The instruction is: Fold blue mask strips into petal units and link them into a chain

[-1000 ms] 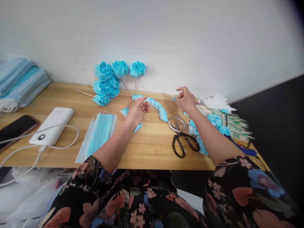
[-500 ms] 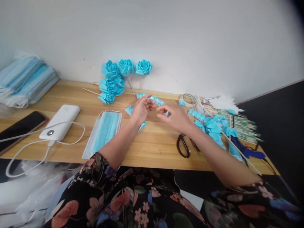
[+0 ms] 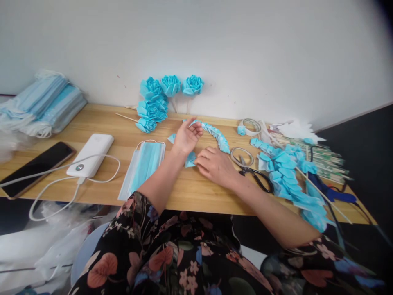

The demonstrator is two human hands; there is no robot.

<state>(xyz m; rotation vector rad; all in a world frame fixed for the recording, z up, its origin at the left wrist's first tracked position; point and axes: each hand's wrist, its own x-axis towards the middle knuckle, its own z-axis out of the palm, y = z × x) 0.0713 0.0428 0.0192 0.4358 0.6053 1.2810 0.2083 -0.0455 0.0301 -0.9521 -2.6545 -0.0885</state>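
My left hand [image 3: 188, 136] is raised over the table with its palm turned up and fingers apart, holding nothing. Lower and to the right, my right hand [image 3: 211, 164] has its fingertips together at the edge of a small blue piece [image 3: 190, 159] on the wood. Behind both hands a curved row of folded blue petals [image 3: 217, 135] lies on the table. Another blue scrap [image 3: 172, 138] is left of my left hand. Black-handled scissors [image 3: 260, 178] and a tape roll [image 3: 242, 157] are right of my right hand.
Blue flowers on sticks [image 3: 152, 108] are at the wall. To the left are folded masks [image 3: 145, 166], a power bank [image 3: 92, 155], a phone [image 3: 38, 168] and a mask stack [image 3: 46, 102]. More blue petals [image 3: 284, 172], a glue gun [image 3: 334, 193] and wrapped sticks [image 3: 328, 162] are at right.
My right hand has come down to the small blue piece. My left hand has stayed raised. The view has shifted slightly left, and the scissors and tape roll now show more fully.
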